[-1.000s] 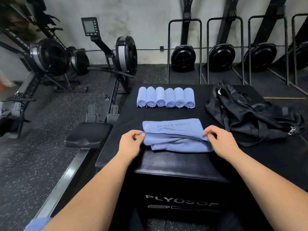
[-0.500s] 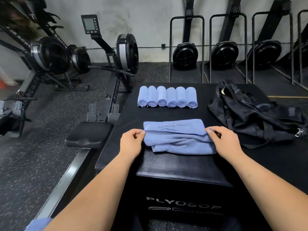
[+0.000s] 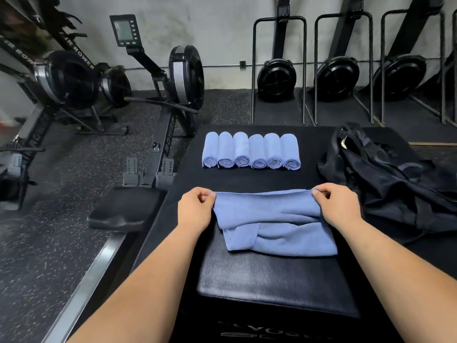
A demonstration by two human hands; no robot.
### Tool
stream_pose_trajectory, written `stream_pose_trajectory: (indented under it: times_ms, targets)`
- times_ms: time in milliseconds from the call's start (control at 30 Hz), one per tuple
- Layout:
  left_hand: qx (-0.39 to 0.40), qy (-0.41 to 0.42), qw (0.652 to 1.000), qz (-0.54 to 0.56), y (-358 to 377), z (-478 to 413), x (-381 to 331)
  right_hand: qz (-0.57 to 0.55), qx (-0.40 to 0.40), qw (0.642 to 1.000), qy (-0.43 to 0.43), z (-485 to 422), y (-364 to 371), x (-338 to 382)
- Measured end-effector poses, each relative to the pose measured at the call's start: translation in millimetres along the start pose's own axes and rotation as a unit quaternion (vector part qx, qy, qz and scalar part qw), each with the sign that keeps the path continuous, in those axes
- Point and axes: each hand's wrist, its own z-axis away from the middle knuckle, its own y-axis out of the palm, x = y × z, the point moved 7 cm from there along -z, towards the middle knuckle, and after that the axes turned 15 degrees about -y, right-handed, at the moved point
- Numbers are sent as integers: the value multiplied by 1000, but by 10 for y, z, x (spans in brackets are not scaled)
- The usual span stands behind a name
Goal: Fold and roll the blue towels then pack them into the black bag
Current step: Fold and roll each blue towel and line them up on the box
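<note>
A loosely folded blue towel (image 3: 274,226) lies on the black plyo box (image 3: 272,288) in front of me. My left hand (image 3: 196,209) pinches its upper left corner and my right hand (image 3: 338,206) pinches its upper right corner, holding the top edge stretched between them. Behind it, several rolled blue towels (image 3: 251,151) lie side by side in a row. The black bag (image 3: 390,179) sits crumpled on the box to the right, close to my right hand.
A rowing machine (image 3: 158,115) with its seat (image 3: 126,210) and rail stands just left of the box. More rowers (image 3: 277,73) stand upright along the back wall. Speckled rubber floor (image 3: 61,243) lies to the left.
Both hands lifted the towel's near layer and carried its edge away from me, so the printed side is now hidden. The hands sit farther up the box.
</note>
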Motion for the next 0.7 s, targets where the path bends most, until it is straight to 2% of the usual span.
stream_pose_trajectory:
  times_ms: [233,367,533,700]
  targets:
    - [-34,6,996,-80,233,-246,75,18,15,999,25,-263,355,-133]
    - [-78,41,990,-109,313,-266,143,32,-31,999,10,-163,460,-137]
    - [-79,44,983,-157,370,-287,122,34,-40,998,17,-168,476,-152]
    - [-82,61,982,-160,374,-270,114,32,-21,999,31,-167,496,-168]
